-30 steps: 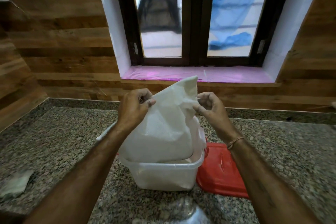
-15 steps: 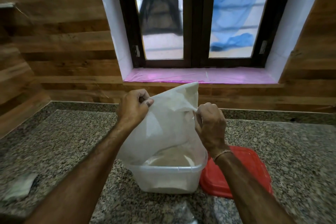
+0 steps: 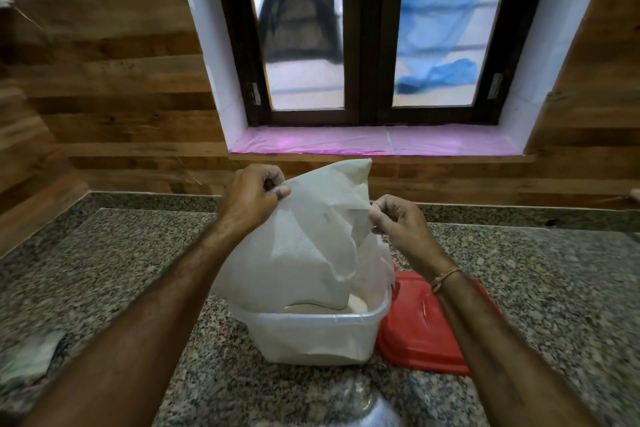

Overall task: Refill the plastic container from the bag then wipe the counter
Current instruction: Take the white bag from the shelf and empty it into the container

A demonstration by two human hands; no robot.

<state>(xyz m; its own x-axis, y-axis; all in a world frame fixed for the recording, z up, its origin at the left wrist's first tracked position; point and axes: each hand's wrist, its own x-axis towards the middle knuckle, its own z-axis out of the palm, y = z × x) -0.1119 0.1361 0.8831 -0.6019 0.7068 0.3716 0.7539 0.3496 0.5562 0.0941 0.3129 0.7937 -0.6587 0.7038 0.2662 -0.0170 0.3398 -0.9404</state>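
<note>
A white plastic bag (image 3: 304,243) hangs upside down over a clear plastic container (image 3: 311,336) on the granite counter (image 3: 121,253). Its open end rests inside the container, where a pale powder shows. My left hand (image 3: 251,196) pinches the bag's upper left corner. My right hand (image 3: 394,222) pinches the bag's right edge, a little lower. The bag's top right corner sticks up between both hands.
A red lid (image 3: 426,333) lies flat right of the container, partly under my right forearm. A crumpled pale cloth (image 3: 27,357) lies at the counter's left edge. A shiny object (image 3: 360,406) shows at the bottom edge. Wood-panelled walls and a window with a pink sill (image 3: 374,142) stand behind.
My right hand has shifted its pinch outward on the bag's right edge, and the bag's lower part has sunk over the container's opening. My left hand keeps its hold.
</note>
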